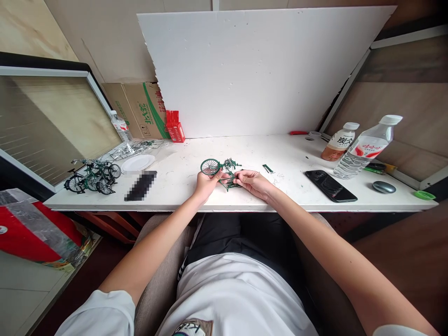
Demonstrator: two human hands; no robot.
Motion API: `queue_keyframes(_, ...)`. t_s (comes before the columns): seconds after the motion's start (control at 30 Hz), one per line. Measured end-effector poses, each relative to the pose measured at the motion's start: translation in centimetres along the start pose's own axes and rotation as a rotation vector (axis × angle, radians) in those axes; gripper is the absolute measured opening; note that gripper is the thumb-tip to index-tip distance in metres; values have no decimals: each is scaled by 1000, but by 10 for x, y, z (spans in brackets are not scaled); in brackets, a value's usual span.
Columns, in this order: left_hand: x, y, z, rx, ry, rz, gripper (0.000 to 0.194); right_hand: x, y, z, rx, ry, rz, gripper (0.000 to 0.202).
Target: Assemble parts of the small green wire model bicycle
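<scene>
A small green model bicycle (229,163) is held just above or against the near middle of the white worktop (178,189), one spoked wheel pointing to its nine o'clock; whether it touches the surface is unclear. The left hand (206,185) pinches it near that wheel, and the right hand (255,183) has its fingertips closed together on the frame's three o'clock side, the exact part hidden. Just beyond the right hand, toward two o'clock, lies a small green piece (268,168). Farther out at three o'clock are a black phone (331,185) and a grey oval object (384,186), with a brown-filled bottle (339,142) and a water bottle (367,147) at two. At nine o'clock sit a pixelated dark item (141,185), a white plate (137,163) and a cluster of model bicycles (94,177). A red box (175,126) stands toward ten, and a white board (262,70) rises at twelve.
</scene>
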State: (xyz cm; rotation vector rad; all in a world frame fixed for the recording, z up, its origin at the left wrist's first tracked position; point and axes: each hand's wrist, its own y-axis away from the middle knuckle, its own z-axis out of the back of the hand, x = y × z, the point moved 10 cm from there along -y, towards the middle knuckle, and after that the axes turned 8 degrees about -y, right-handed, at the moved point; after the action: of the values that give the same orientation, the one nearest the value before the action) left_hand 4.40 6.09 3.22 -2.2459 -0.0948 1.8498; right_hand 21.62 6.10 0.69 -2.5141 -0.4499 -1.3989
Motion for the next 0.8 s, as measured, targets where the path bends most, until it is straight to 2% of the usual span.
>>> queue_keyframes(0.3,1,0,0,-7,16,18,59,2,2,-6,34,38,13,25)
queue_keyframes(0.8,2,-2,-4,10,-5,3,54,-3,0,4,-36,18,-44,22)
